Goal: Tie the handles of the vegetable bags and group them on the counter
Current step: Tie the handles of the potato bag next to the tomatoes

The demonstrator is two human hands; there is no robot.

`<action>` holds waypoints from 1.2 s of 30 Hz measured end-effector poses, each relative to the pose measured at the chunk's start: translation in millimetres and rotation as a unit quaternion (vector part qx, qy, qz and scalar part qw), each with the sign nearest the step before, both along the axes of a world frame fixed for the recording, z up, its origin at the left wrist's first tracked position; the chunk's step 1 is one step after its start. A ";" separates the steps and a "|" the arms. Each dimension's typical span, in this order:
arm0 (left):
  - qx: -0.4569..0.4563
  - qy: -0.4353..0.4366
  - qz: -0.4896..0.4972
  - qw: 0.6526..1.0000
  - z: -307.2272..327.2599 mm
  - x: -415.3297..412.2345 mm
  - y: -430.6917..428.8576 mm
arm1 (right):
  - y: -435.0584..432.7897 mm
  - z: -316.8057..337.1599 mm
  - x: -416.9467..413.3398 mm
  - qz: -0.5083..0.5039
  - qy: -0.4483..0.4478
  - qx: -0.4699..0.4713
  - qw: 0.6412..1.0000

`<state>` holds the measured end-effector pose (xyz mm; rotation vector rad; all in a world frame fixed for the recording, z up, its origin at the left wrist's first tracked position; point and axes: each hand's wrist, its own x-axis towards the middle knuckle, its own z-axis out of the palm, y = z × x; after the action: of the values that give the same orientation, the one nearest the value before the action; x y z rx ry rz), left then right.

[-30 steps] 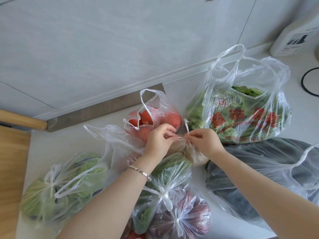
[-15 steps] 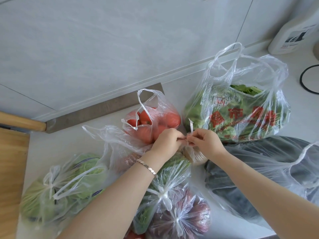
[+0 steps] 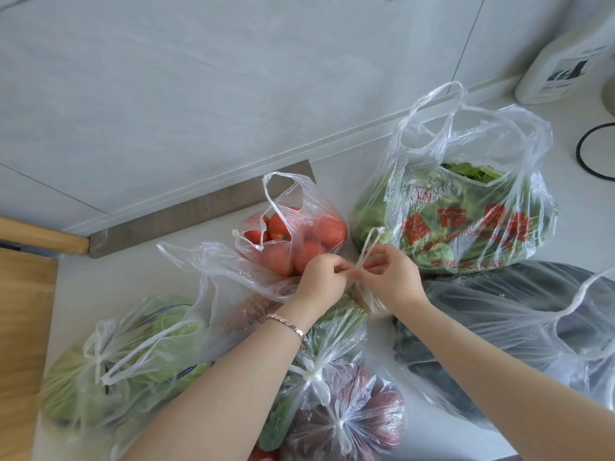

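Observation:
A small clear bag (image 3: 367, 299) sits mid-counter under my hands, its contents mostly hidden. My left hand (image 3: 321, 277) and my right hand (image 3: 392, 277) meet above it, each pinching a thin twisted handle strand (image 3: 371, 241) that loops upward. Behind stands a tomato bag (image 3: 299, 237) with loose handles. A large bag of leafy greens (image 3: 466, 211) with red print stands open at the right. A knotted cabbage bag (image 3: 126, 357) lies at the left. Two knotted bags (image 3: 336, 404) lie near me.
A bag of dark vegetables (image 3: 499, 331) with loose handles lies at the right. An empty-looking clear bag (image 3: 229, 274) is crumpled left of my hands. A white bottle (image 3: 562, 68) and a black cable (image 3: 589, 154) sit far right. A wooden board (image 3: 20, 344) borders the left.
My hands have drawn closer together over the small bag, fingertips now touching, and the handle strand loops higher between them.

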<state>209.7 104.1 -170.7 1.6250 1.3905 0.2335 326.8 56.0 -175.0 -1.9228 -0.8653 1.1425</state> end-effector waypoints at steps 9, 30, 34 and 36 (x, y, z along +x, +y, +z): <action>-0.075 -0.015 0.002 0.997 2.7 -4.3 5.1 | -7.7 -0.8 -6.7 0.112 -0.185 0.052 0.975; -0.019 -0.043 0.061 0.997 1.4 -6.3 -17.8 | -5.4 -11.6 -7.1 0.151 -0.202 0.085 0.964; 0.043 -0.024 0.034 0.998 1.6 -5.0 -18.6 | -5.7 -1.4 -3.3 0.115 -0.126 0.045 0.984; 0.073 -0.017 0.014 0.997 0.5 -5.8 -19.2 | -5.9 1.5 -0.1 0.126 -0.114 0.038 0.985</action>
<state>204.0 85.0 -170.2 1.7128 1.3982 0.3846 326.7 50.2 -173.5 -1.9451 -1.2897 1.0254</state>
